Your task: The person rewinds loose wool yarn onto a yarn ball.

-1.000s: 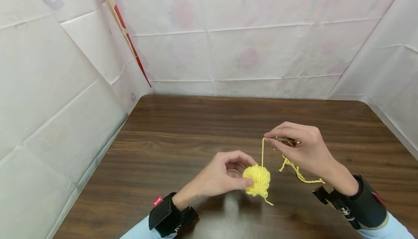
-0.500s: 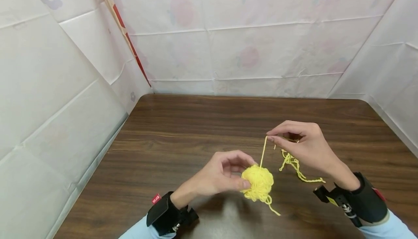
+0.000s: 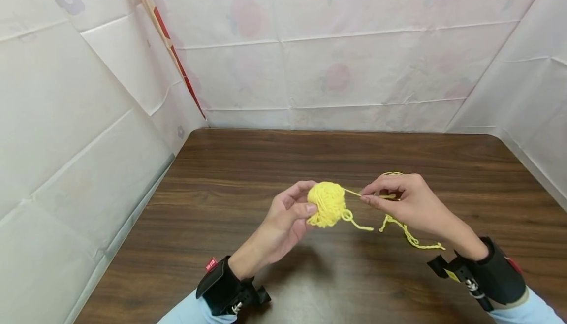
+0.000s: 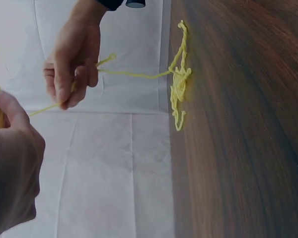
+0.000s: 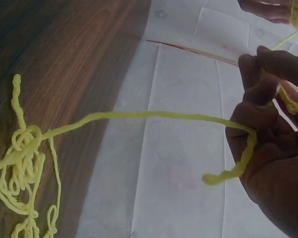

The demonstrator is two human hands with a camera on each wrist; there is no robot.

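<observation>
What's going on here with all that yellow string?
A person is handling yellow yarn over a brown table. The left hand grips a small yarn ball held up off the table. The right hand pinches the strand running from the ball. More loose yarn trails from that hand down onto the table in a small tangle.

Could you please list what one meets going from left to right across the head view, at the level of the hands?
left hand → yarn ball → right hand
</observation>
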